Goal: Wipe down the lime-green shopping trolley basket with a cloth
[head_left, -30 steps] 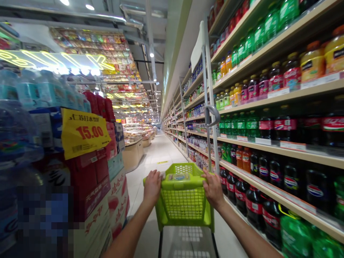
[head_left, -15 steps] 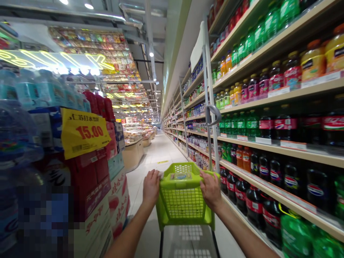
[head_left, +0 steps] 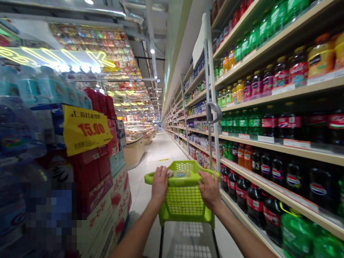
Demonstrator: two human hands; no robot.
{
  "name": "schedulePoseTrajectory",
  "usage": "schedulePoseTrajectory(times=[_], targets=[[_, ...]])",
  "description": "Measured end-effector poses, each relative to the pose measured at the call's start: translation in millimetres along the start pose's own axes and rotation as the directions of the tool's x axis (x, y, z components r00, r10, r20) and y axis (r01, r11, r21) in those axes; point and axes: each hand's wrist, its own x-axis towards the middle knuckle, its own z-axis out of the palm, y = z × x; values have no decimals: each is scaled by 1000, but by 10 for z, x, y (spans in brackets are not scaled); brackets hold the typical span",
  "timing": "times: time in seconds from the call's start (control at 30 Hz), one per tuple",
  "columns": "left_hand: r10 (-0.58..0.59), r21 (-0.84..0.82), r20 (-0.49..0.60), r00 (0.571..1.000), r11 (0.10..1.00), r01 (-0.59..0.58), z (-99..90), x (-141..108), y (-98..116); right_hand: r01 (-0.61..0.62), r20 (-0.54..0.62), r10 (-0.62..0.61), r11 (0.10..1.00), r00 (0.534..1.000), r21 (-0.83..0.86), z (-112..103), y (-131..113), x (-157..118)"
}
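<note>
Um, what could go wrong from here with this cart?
The green cart could clip the shelf edge close on the right, perhaps jostling the cola bottles. On the left, the stacked cartons narrow the way, so drifting over might bump them. The left hand, nearer that stack, could get knocked.

Head-worn view looks forward down the aisle, slightly downward.

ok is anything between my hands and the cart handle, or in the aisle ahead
Nothing visible: your left hand and right hand are on the handle, and the aisle just ahead shows only a yellow floor marking.
</note>
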Motion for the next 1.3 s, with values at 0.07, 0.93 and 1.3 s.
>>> schedulePoseTrajectory(times=[0.07, 0.93, 1.3], targets=[[117, -61, 44, 992, 992, -114, 148, -10, 298, 7, 2, -7, 1000, 1000, 6, 3, -19, 1], [3, -15, -7, 1000, 1000, -4, -34, -16, 10, -33, -8, 34, 998, 999, 44, -38, 115, -14], [355, -96, 28, 934, 931, -351, -14, -240, 102, 0, 18, 0, 1000, 1000, 9, -41, 195, -12]])
